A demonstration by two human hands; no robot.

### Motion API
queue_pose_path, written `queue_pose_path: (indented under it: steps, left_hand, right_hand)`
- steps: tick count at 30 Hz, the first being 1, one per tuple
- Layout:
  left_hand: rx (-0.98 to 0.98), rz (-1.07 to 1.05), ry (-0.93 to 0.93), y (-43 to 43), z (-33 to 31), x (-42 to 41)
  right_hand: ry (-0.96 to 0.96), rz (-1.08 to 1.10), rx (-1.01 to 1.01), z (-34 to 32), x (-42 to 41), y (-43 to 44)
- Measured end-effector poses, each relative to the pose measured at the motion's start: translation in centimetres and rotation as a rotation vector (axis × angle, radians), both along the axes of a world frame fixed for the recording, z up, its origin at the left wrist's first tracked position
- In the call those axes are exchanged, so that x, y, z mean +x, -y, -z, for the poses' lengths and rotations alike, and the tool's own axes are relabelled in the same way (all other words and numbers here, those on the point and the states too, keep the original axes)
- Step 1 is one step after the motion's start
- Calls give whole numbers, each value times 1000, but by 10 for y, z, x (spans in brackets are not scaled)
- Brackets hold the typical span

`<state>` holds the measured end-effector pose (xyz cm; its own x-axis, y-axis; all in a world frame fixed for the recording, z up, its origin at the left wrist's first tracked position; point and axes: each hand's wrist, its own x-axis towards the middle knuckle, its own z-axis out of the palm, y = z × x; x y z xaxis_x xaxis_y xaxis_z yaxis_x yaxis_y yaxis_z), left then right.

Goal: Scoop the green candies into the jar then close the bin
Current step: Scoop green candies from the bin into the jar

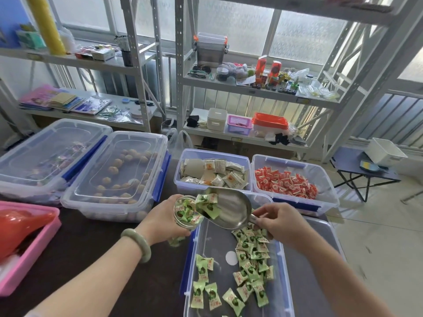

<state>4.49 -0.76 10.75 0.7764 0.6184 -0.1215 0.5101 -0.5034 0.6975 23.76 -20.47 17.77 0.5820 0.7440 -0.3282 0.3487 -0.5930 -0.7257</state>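
My left hand (161,221) grips a clear glass jar (186,213), tilted with its mouth facing up and right, and green wrapped candies fill its opening. My right hand (280,221) holds the handle of a metal scoop (231,209), tipped toward the jar. A few green candies (208,203) slide off the scoop's front edge into the jar mouth. Below both hands sits an open clear bin (207,245) with blue clips. More green candies (251,261) lie scattered on its bottom. The bin's lid (304,277) lies partly under my right forearm.
Beyond the bin stand two open bins, one with pale sachets (212,173) and one with red candies (286,183). Two lidded bins (119,172) sit on the left of the dark table. A pink tray (27,245) with a red bag is at the far left. Metal shelves stand behind.
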Motion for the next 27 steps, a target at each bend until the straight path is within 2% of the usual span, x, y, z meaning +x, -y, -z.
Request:
queue_pose_path:
  steps: [5, 10, 15, 19, 23, 27]
  left_hand:
    - [-27, -11, 7, 3, -1, -4]
    - [-63, -30, 8, 3, 0, -6]
    - [-49, -45, 18, 3, 1, -12]
    - [-23, -59, 25, 3, -1, -16]
    - [-4, -49, 11, 1, 0, -19]
    - [-28, -58, 10, -1, 2, -18]
  right_hand:
    - [316, -245, -134, -47, -21, -28]
    - [614, -327, -207, -65, -41, -52]
    - [753, -329, -263, -78, -44, -52]
    - [748, -296, -290, -93, -39, -41]
    - [568, -253, -165, -92, -36, -36]
    - [467, -242, -88, -60, -40, -41]
